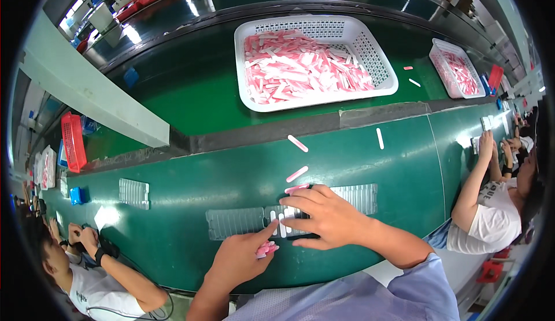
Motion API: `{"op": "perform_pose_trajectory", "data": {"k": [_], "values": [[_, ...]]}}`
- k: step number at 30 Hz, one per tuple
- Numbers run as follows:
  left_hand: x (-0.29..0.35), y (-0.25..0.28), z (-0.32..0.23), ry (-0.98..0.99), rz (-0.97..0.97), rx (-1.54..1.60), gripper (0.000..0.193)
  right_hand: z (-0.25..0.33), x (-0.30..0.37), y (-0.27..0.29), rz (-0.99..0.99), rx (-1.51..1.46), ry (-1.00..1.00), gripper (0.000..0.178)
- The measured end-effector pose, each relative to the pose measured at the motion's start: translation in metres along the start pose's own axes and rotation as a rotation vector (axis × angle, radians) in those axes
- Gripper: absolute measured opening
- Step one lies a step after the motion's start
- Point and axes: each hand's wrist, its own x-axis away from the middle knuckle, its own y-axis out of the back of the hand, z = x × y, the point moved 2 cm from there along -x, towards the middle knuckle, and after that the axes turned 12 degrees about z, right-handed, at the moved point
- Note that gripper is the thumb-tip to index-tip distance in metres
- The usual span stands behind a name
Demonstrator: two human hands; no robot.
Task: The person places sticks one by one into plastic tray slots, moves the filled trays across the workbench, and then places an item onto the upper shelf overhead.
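My left hand (238, 257) is closed round a small bunch of pink-and-white strips (266, 249), flat with rounded ends like small nail files. Its index finger reaches to the middle clear plastic tray (267, 212), which has narrow slots. White strips (282, 220) lie side by side in that tray. Over its right part my right hand (329, 218) spreads its fingers, the tips at or just above the strips; I see nothing gripped in them. A pink strip (296, 188) lies by its index finger. Slotted clear trays adjoin on the left (234, 224) and the right (358, 198).
A white perforated basket (260, 106) full of strips stands beyond the dark ledge (260, 135). Loose strips (298, 143) lie on the green table. Another clear tray (134, 194) sits left. A slanted post (98, 84) rises left; co-workers sit on both sides.
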Motion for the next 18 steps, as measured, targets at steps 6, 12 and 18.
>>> {"op": "perform_pose_trajectory", "data": {"k": [6,12,18], "values": [[0.002,0.011,-0.002,-0.033,0.085,0.104,0.055,0.003,-0.001,-0.007,0.016,0.030,-0.062,0.036],[-0.001,0.007,0.000,0.018,0.061,0.021,0.053,0.002,0.000,-0.003,-0.054,-0.011,-0.054,0.034],[-0.002,0.006,-0.002,-0.046,-0.022,0.052,0.049,-0.003,0.013,-0.005,-0.069,0.037,-0.036,0.029]]}}
